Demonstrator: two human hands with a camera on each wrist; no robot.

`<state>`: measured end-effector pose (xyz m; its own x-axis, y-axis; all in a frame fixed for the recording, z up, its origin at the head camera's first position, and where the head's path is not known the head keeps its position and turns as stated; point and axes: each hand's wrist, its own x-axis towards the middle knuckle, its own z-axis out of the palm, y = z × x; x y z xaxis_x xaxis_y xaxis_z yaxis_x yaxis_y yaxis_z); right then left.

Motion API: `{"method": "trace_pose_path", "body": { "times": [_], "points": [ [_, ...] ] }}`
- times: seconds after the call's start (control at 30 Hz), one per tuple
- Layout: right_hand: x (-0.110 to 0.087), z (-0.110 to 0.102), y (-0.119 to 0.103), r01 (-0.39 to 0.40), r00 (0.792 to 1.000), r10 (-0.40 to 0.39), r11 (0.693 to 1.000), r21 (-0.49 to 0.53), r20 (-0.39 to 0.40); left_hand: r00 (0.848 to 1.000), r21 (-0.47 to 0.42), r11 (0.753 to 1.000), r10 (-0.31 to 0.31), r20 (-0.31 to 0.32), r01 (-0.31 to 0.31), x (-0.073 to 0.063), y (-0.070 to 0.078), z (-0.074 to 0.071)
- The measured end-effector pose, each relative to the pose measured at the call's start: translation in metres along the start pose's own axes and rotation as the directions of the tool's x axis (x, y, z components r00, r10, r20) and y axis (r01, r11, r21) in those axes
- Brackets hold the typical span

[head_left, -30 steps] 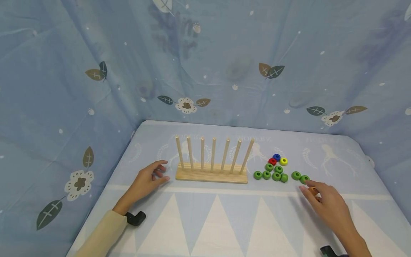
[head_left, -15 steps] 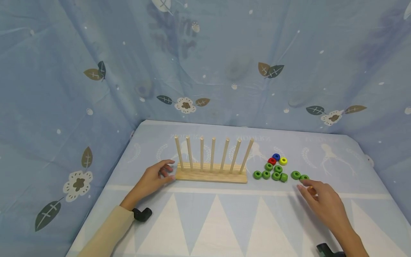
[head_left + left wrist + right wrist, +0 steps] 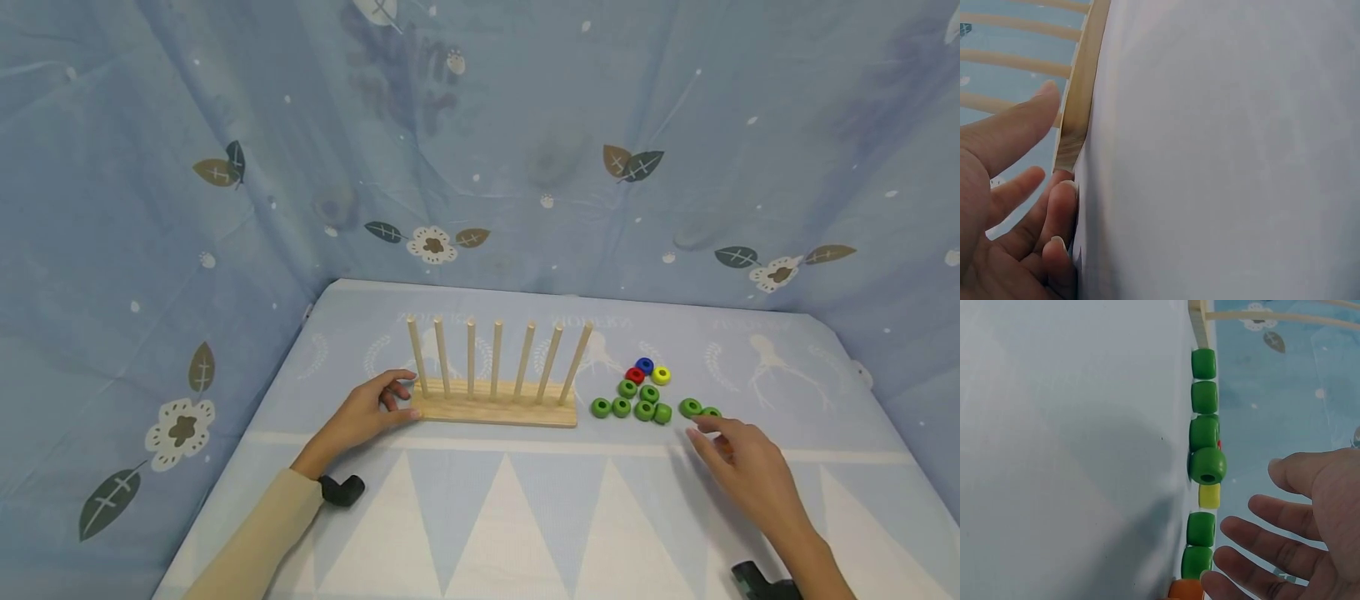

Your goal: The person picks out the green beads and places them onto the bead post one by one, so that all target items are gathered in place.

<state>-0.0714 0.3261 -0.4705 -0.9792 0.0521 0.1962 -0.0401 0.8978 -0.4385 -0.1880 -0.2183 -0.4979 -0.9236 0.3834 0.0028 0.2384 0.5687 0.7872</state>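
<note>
With relaxed fingers, the left hand point(image 3: 370, 407) is at the left end of the pale wooden seven-peg rack point(image 3: 495, 409), the right hand point(image 3: 750, 467), loosely spread, near two round green beads point(image 3: 1200, 529)

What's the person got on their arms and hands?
The left hand comes out of a long cream sleeve, with a bent black gadget at the wrist. The right hand has another black gadget by its wrist, but no sleeve shows there. Neither hand wears a glove.

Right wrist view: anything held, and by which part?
Nothing is held: the right hand, fingers spread, is beside the green beads.
</note>
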Motion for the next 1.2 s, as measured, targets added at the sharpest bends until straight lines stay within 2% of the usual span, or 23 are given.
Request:
{"method": "trace_pose_path", "body": {
  "times": [0.17, 0.47, 0.77, 0.93, 1.2],
  "points": [
    [0.003, 0.002, -0.002, -0.006, 1.000, 0.006, 1.000, -0.015, 0.018, 0.999, -0.009, 1.000, -0.013, 0.034, 0.014, 0.003, 0.000, 0.000],
    [0.011, 0.005, -0.008, 0.005, 0.998, -0.005, 1.000, -0.012, 0.059, 0.998, -0.056, 0.997, -0.042, 0.053, 0.045, 0.007, 0.004, -0.003],
    [0.017, 0.015, -0.008, 0.089, 0.996, -0.089, 0.996, -0.004, -0.021, 0.995, -0.096, 0.992, -0.073, 0.069, 0.079, 0.011, 0.002, -0.003],
    [0.021, 0.020, -0.008, 0.140, 0.989, -0.140, 0.990, -0.001, -0.052, 0.995, -0.124, 0.990, -0.056, 0.080, 0.065, 0.013, 0.001, -0.003],
    [0.021, 0.025, -0.011, 0.140, 0.990, -0.141, 0.990, -0.030, -0.026, 0.994, -0.121, 0.991, -0.053, 0.100, 0.065, 0.011, -0.002, -0.003]
  ]
}}
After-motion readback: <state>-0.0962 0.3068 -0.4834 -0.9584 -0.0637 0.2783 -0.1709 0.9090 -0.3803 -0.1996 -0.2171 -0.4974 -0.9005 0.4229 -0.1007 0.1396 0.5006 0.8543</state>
